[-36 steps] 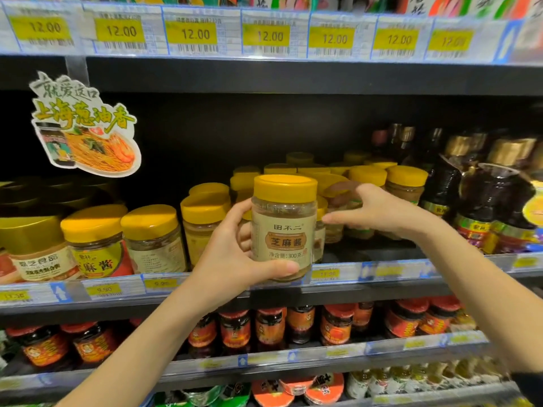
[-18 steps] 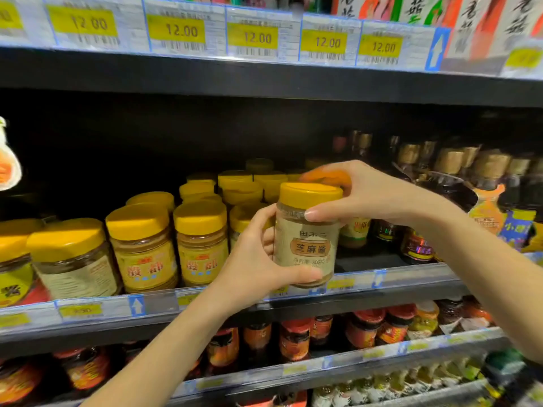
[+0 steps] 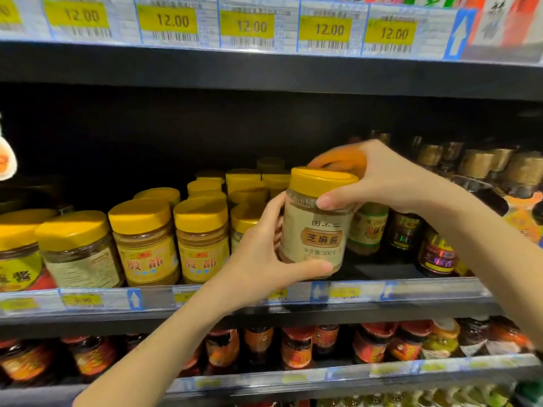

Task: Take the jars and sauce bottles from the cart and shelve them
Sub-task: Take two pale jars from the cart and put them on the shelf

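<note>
A: Step?
B: Shelving. Sesame-paste jar [image 3: 316,227] sits in my left hand [image 3: 258,259], fingers wrapped round it, right hand [image 3: 382,180] gripping its lid [image 3: 323,179], just above the shelf edge [image 3: 235,298].
A: Next?
B: Lower it upright beside the yellow-lidded jars [image 3: 202,239], I reckon.

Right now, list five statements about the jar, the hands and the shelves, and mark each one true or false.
1. The left hand grips the body of the jar. True.
2. The right hand hangs free of the jar. False: it holds the jar at its lid.
3. The lid is red. False: it is yellow.
4. The price tags on the shelf above read 12.00. True.
5. Dark bottles with gold caps stand to the right of the jar. True.
</note>
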The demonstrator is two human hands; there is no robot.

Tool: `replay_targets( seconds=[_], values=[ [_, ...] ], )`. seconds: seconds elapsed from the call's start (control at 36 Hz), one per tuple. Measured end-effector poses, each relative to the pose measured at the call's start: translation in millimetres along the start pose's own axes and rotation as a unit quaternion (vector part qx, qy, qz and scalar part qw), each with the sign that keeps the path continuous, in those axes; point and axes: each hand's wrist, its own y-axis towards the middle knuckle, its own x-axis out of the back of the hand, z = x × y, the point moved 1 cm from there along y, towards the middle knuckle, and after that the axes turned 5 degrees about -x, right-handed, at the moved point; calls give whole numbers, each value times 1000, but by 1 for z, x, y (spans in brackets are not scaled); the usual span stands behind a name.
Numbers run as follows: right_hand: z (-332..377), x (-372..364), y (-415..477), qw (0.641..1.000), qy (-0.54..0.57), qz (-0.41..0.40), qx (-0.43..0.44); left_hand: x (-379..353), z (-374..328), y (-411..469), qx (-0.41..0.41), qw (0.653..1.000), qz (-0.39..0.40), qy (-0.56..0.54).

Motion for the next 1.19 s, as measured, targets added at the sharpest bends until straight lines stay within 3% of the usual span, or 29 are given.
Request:
replay_targets(
  seconds=[0.14,0.33,0.69,1.19],
  values=[
    [-4,2,5,1000,0,18,22,10,1,-11,-14,999,-6,38],
    [-26,-1,12,999,16,5,29,39,16,-54,-13,979,-90,180],
    [-69,-30,25,997,38,-4,-65,68,40,-110,4,854,-12,520],
    [-87,-42,30,998,33,3,-56,61,42,-114,-20,844,-32,534]
  ],
)
